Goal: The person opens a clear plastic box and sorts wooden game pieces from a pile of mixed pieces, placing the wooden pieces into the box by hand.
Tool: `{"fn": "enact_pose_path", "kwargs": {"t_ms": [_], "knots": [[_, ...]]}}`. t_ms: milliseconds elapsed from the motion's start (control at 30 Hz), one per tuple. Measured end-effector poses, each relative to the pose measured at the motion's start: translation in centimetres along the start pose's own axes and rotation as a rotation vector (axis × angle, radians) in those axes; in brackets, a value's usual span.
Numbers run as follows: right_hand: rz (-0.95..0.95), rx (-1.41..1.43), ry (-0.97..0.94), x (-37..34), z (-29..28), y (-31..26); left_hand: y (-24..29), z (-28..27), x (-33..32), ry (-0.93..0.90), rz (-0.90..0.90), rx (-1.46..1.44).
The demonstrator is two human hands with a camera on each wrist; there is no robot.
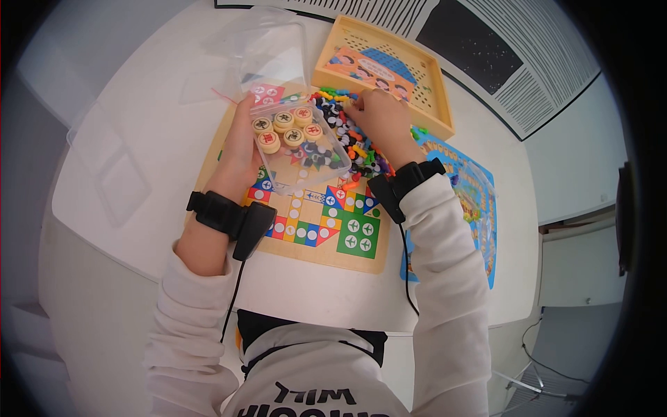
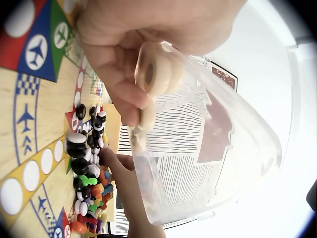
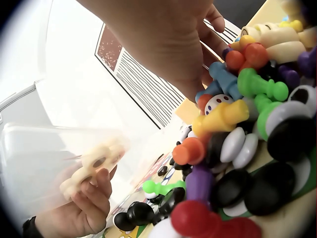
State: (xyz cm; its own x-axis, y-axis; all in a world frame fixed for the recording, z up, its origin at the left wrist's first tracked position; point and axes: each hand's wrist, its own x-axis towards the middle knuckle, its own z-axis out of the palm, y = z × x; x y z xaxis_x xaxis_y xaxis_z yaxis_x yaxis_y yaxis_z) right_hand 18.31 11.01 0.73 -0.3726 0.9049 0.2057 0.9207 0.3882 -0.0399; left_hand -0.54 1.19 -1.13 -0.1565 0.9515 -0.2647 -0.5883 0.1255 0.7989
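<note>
My left hand (image 1: pixel 240 149) grips the side of a clear plastic box (image 1: pixel 338 154), its fingers curled at the rim. Several round wooden Chinese chess pieces (image 1: pixel 283 119) with red or black characters lie inside. The box is tilted over a flight chess board (image 1: pixel 361 260), its clear lid (image 1: pixel 274 52) standing raised behind. My right hand (image 1: pixel 385 121) reaches down into the far side of a mixed pile of game pieces (image 3: pixel 223 116): coloured pawns, black and white discs, beige discs. Its fingertips are partly hidden by the pile, so I cannot tell whether they pinch a piece.
Behind the pile stands a wooden tray (image 1: pixel 445 115) with a holed base and an orange illustrated booklet (image 1: pixel 368 73). A blue game board (image 1: pixel 486 208) lies under my right forearm. Another clear plastic container (image 1: pixel 114 174) is at the left on the white table (image 1: pixel 167 90).
</note>
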Motion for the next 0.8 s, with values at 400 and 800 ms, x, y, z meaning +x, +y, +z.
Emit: {"fn": "enact_pose_path", "kwargs": {"t_ms": [400,800], "knots": [[-0.013,0.004,0.015,0.0,-0.5,0.0,0.2,0.2,-0.3,-0.006,-0.007,0.004],[-0.207,0.803,0.23,-2.3,-2.3,-0.6,0.1,0.4,-0.4,0.008,-0.017,0.032]]}}
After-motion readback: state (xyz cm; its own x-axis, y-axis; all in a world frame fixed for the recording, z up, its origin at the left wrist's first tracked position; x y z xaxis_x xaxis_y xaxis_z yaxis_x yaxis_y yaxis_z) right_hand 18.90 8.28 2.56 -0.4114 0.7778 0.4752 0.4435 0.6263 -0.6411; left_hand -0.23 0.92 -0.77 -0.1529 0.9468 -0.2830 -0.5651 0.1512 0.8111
